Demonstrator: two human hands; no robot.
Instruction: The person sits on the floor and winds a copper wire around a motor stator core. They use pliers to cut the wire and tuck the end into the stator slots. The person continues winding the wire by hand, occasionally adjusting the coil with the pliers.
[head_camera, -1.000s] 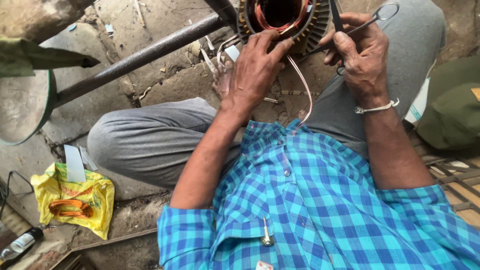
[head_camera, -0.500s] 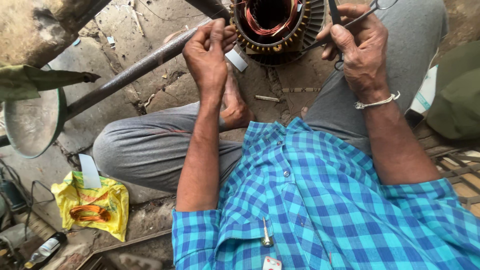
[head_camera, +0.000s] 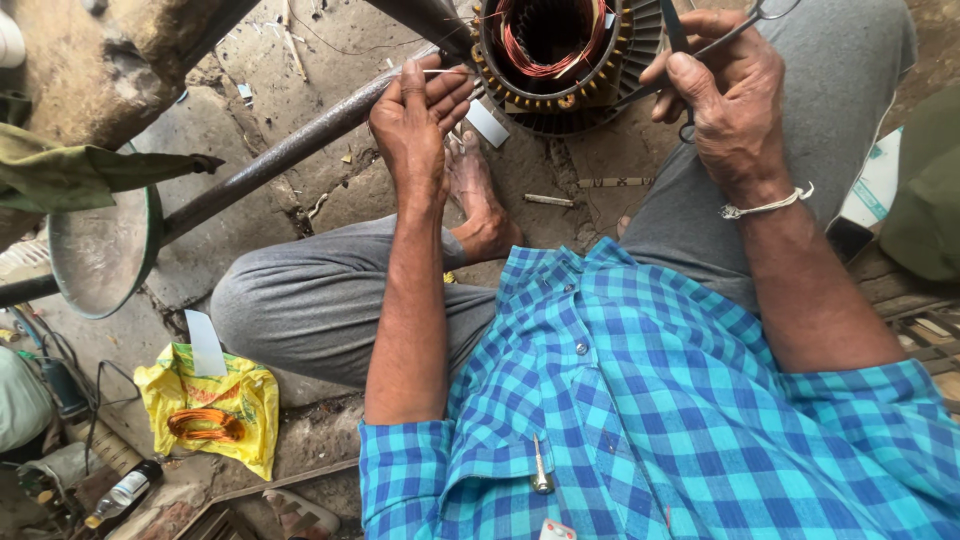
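Motor stator (head_camera: 560, 55) and scissors (head_camera: 735, 30) cut by top edge

Item one: yellow plastic bag (head_camera: 215, 405), crumpled, on the floor beside my left knee, holding a coil of orange wire.

Item two: white slip (head_camera: 206, 343), rectangular, standing out of that bag's top.

Item three: white-and-green printed pack (head_camera: 878, 185), flat, on the floor by my right thigh, partly hidden.

Item four: small bottle (head_camera: 122, 493), pale label, near the floor's lower left edge.
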